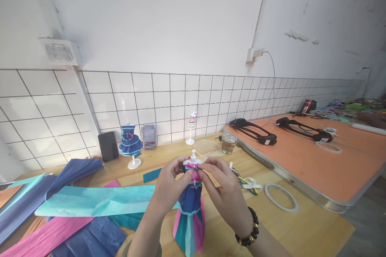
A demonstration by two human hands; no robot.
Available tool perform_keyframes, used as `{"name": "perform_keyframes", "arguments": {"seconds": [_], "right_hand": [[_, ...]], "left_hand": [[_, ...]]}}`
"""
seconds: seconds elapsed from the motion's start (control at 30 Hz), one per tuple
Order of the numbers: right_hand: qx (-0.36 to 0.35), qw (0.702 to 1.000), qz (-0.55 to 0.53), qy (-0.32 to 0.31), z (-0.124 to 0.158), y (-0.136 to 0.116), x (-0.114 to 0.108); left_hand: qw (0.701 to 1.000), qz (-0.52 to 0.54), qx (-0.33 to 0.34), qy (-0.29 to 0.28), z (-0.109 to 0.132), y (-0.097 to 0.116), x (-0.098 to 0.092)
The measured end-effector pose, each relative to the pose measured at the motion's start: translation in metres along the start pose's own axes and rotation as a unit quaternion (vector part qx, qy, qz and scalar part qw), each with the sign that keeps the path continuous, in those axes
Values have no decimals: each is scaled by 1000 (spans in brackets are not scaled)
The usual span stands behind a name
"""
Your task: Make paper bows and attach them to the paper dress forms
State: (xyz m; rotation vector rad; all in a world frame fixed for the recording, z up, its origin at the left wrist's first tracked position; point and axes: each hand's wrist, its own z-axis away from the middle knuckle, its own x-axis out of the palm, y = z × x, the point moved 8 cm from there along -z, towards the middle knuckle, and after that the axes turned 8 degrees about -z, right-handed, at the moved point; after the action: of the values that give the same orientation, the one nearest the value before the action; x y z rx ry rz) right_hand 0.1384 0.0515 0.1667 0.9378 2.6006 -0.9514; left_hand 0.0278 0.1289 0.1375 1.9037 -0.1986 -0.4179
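Observation:
A small white dress-form mannequin [193,156] stands upright in front of me in a paper dress [189,200] with a navy bodice and skirt, pink trim and a flared teal and pink hem. My left hand [173,182] wraps the bodice from the left, its thumb on the front. From the right, my right hand [220,184] pinches the pink paper trim [195,167] at the chest. The fingertips hide part of the bodice. My right wrist wears a dark beaded bracelet [251,229].
Teal, navy and pink crepe paper [99,200] covers the left of the wooden table. Behind are a dressed mannequin [130,144], a phone [108,146], a smaller mannequin [192,122] and a glass jar [229,143]. Scissors [245,180] and a tape roll [281,198] lie right.

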Motion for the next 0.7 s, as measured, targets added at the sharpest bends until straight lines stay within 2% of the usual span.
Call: {"name": "perform_keyframes", "arguments": {"seconds": [0.47,0.7], "right_hand": [[39,998,-54,21,1,13,-3],[121,986,-104,49,-3,27,-6]], "left_hand": [[999,3,-23,-26,-2,-9,0],[999,-7,-14,-29,-1,-6,1]]}}
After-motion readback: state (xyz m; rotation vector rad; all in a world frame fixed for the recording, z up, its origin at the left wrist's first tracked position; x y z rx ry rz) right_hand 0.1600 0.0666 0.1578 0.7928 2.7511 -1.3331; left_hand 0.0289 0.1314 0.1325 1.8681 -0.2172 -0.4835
